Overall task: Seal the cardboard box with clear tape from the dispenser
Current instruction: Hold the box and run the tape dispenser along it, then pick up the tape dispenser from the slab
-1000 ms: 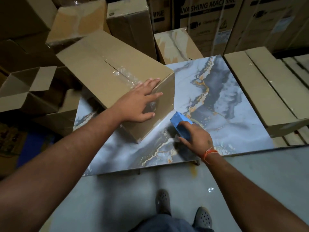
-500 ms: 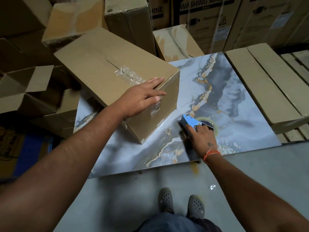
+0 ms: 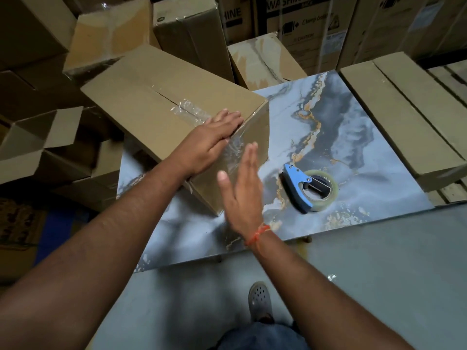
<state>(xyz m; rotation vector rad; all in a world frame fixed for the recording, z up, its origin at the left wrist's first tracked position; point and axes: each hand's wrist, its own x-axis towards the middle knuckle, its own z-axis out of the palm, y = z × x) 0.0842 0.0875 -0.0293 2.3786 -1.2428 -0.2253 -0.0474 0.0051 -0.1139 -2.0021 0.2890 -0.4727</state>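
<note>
A brown cardboard box (image 3: 151,97) lies closed on a marbled table top (image 3: 353,137). Clear tape (image 3: 189,111) runs along part of its top seam and down its near side. My left hand (image 3: 212,137) rests flat on the box's near top edge, over the tape. My right hand (image 3: 242,188) hovers flat and empty in front of the box's near side, fingers straight. The blue tape dispenser (image 3: 300,190) with its clear roll lies on the table to the right of my right hand, apart from it.
Several cardboard boxes (image 3: 197,34) are stacked behind and to the left; an open-flapped one (image 3: 43,137) sits at far left. Flat cartons (image 3: 404,117) lie to the right of the table. The grey floor (image 3: 379,261) and my shoe (image 3: 260,301) are below.
My right hand set the dispenser down on the table, let it go and moved left toward the box's near side. My left hand stayed pressed on the box.
</note>
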